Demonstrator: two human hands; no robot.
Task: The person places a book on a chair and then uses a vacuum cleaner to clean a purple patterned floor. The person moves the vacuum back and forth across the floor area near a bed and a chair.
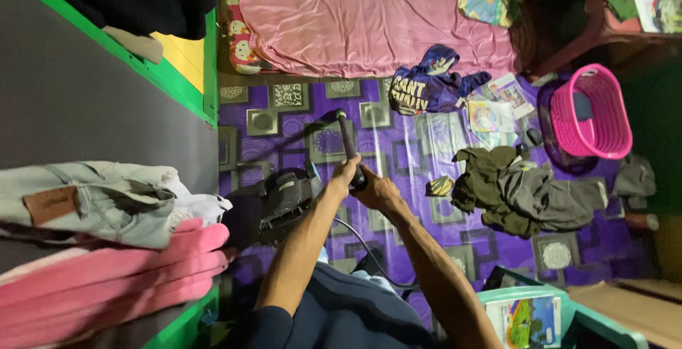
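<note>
Over a purple patterned floor mat [398,157], gripping a slim black wand-like handle [348,144] with both hands close together: left hand [345,175] wrapped around the shaft, right hand [380,191] clamped just below it at the near end. Pointing away from the body toward a pink bedsheet-covered mattress [355,15], the far tip of the handle hanging above the mat. Sitting just left of the hands, a dark boxy machine body [280,203], with a thin dark cord [369,253] trailing back under the right forearm. Lying scattered to the right on the mat: a crumpled olive-and-grey heap of clothes [526,192], a blue printed shirt [430,82] near the mattress edge, loose colourful papers [494,111]. Standing further right, a bright pink plastic laundry basket [593,111]. Resting at the left edge, folded pale denim jeans [85,200] over folded pink cloth [106,274].
</note>
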